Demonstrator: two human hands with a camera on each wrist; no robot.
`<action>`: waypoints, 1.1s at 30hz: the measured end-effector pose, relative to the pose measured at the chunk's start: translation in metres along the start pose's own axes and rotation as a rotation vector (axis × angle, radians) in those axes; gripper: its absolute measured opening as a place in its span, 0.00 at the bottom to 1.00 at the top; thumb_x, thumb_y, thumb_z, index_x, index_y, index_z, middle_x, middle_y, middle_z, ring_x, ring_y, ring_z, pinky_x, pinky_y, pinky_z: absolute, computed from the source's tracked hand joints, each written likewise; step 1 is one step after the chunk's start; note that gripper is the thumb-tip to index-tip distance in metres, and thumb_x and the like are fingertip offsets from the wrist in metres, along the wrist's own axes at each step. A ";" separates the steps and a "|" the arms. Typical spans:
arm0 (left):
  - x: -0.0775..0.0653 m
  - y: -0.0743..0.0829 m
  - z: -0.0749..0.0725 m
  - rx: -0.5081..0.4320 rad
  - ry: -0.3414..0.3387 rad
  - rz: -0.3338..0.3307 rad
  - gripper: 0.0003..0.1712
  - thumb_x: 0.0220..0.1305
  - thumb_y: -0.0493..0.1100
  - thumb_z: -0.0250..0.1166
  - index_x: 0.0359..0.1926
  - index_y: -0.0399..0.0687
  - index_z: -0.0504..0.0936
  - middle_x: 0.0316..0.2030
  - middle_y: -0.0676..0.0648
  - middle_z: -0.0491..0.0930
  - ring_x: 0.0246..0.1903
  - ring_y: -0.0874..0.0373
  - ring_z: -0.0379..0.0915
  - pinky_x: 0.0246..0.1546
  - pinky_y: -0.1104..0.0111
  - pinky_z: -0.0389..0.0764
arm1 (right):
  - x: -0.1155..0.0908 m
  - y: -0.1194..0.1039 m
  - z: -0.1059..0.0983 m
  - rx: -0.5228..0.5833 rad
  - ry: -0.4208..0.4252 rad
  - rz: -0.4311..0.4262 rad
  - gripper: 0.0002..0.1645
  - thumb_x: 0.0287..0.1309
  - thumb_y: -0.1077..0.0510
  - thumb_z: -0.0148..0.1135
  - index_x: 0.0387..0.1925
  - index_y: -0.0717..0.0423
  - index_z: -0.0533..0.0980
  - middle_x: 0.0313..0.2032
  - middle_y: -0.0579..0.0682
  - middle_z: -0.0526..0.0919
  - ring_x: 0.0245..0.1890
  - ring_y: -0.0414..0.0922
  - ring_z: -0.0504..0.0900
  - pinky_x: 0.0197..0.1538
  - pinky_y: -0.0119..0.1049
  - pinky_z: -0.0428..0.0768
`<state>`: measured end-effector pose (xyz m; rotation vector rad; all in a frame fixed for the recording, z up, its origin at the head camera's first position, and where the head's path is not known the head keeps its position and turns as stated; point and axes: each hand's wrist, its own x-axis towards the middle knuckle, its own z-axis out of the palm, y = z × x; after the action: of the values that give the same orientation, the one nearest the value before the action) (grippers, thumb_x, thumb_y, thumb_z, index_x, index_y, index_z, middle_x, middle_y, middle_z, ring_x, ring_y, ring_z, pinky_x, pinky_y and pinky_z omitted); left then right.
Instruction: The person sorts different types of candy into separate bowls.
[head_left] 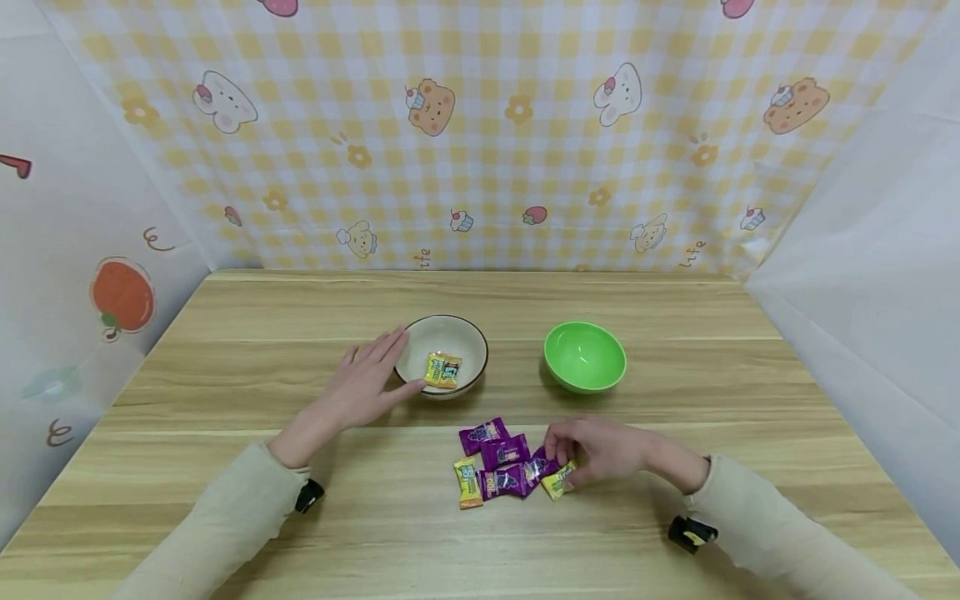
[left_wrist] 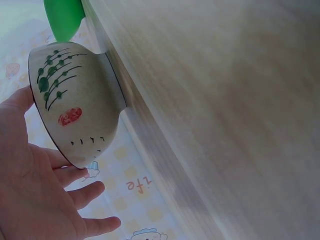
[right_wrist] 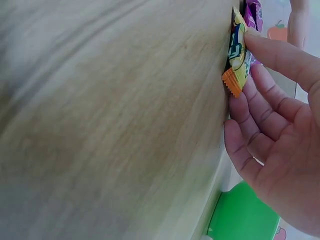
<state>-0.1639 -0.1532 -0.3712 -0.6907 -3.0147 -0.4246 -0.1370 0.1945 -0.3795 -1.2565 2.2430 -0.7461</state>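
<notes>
My left hand [head_left: 358, 387] rests against the left side of a cream bowl [left_wrist: 75, 100] with a dark rim, thumb and fingers spread straight along the edge. Yellow-wrapped candy [head_left: 442, 370] lies inside that bowl. On the table, my right hand [head_left: 600, 452] pinches a yellow-wrapped candy [right_wrist: 237, 55] with an orange end, the thumb on its near face. The hand partly covers this candy in the head view. Right beside the fingers lies a purple-wrapped candy [head_left: 537, 468], part of a small pile.
Several more purple candies [head_left: 504, 452] lie together at the table's middle, with another yellow candy [head_left: 468, 483] at their left. A green bowl [head_left: 585, 358] stands behind the right hand. A checked curtain [head_left: 480, 167] hangs along the table's back edge.
</notes>
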 end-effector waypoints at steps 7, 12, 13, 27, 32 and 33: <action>0.000 0.000 0.000 -0.006 0.000 0.000 0.49 0.57 0.69 0.44 0.66 0.37 0.48 0.65 0.41 0.46 0.62 0.43 0.43 0.55 0.44 0.43 | 0.000 0.000 0.001 0.001 0.001 -0.006 0.17 0.41 0.59 0.67 0.35 0.50 0.71 0.29 0.38 0.73 0.31 0.35 0.71 0.36 0.28 0.71; 0.000 0.000 0.000 -0.005 0.002 0.000 0.49 0.57 0.69 0.44 0.66 0.37 0.48 0.65 0.41 0.46 0.62 0.43 0.43 0.55 0.44 0.44 | -0.001 0.002 0.001 0.024 0.017 -0.011 0.17 0.41 0.60 0.67 0.35 0.51 0.70 0.28 0.40 0.72 0.29 0.36 0.71 0.34 0.28 0.72; 0.000 0.000 0.000 -0.005 0.003 0.001 0.49 0.57 0.69 0.44 0.66 0.37 0.48 0.65 0.41 0.46 0.62 0.43 0.43 0.55 0.44 0.44 | -0.002 0.003 0.001 0.033 0.020 -0.007 0.18 0.41 0.61 0.67 0.35 0.51 0.70 0.28 0.41 0.72 0.29 0.37 0.71 0.34 0.28 0.72; 0.000 0.000 0.000 -0.001 -0.001 0.002 0.48 0.58 0.68 0.44 0.66 0.37 0.48 0.65 0.41 0.46 0.62 0.43 0.43 0.55 0.44 0.44 | -0.002 0.012 -0.007 0.228 0.036 0.050 0.14 0.44 0.65 0.65 0.34 0.55 0.71 0.28 0.43 0.74 0.28 0.37 0.73 0.32 0.32 0.75; 0.000 0.000 -0.001 -0.002 -0.002 -0.001 0.48 0.58 0.69 0.44 0.66 0.37 0.48 0.65 0.41 0.46 0.62 0.43 0.43 0.55 0.44 0.44 | -0.002 0.016 -0.014 0.319 0.062 0.054 0.14 0.45 0.64 0.64 0.36 0.58 0.71 0.29 0.47 0.75 0.29 0.40 0.74 0.33 0.34 0.76; 0.000 0.001 -0.001 -0.002 -0.001 -0.001 0.48 0.58 0.69 0.44 0.66 0.38 0.48 0.65 0.41 0.46 0.62 0.43 0.43 0.55 0.44 0.44 | -0.002 0.016 -0.016 0.339 0.065 0.055 0.14 0.45 0.64 0.64 0.37 0.59 0.71 0.29 0.47 0.75 0.29 0.41 0.74 0.33 0.34 0.76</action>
<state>-0.1634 -0.1531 -0.3701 -0.6903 -3.0160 -0.4282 -0.1559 0.2073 -0.3775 -1.0163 2.0789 -1.1047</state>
